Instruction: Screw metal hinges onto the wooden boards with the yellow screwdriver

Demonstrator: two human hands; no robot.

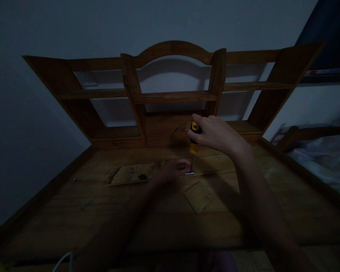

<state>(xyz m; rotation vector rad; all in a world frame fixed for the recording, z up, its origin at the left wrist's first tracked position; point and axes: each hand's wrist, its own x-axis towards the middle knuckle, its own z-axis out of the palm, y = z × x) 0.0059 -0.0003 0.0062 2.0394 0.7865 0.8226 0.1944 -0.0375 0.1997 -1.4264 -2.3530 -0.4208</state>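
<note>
My right hand [209, 130] is wrapped round the yellow and black handle of a screwdriver [194, 148], which stands nearly upright with its shaft pointing down. The tip meets a small shiny metal piece [189, 173] on the wooden desk top. My left hand [177, 168] is beside the shaft, low on the desk, its fingers curled in at the metal piece. Whether the fingers pinch that piece or only steady it is hard to see in the dim light. Under my left wrist lies a long worn wooden strip [133, 173].
A square thin wooden piece [198, 196] lies nearer me. Two screws, one small [74, 181] and one longer [86, 204], rest at the left. A wooden shelf unit [172, 97] rises at the back. A white cable [65, 258] shows at the front edge.
</note>
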